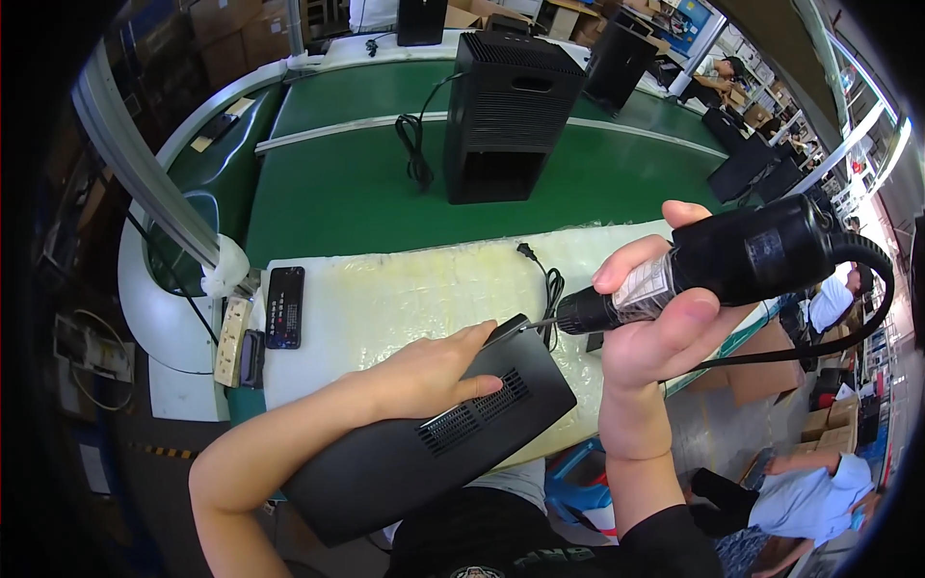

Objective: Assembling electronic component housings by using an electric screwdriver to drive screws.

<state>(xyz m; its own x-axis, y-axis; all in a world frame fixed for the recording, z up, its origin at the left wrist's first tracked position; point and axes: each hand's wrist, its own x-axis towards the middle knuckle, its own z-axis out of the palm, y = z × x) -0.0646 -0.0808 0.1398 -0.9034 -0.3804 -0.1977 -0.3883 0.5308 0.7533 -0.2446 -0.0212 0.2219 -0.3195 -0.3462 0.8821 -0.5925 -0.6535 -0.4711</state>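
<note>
My right hand (665, 313) is wrapped round a black corded electric screwdriver (747, 258), held nearly level with its bit pointing left. The bit's tip meets the upper end of a black appliance housing (414, 491), which lies tilted across my lap and the table's near edge. My left hand (438, 374) presses on that housing, its fingers over the upper edge and its thumb beside the slotted vent (475, 412). A black power cord (552, 289) with a plug lies on the table just behind the bit.
Beyond the padded white table (405, 294) runs a green conveyor (337, 193) carrying an upright black appliance (511, 116) with a coiled cord. At left are a dark rectangular box (285, 306), a power strip (231, 342) and a metal post (145, 154). A person (805, 501) is at lower right.
</note>
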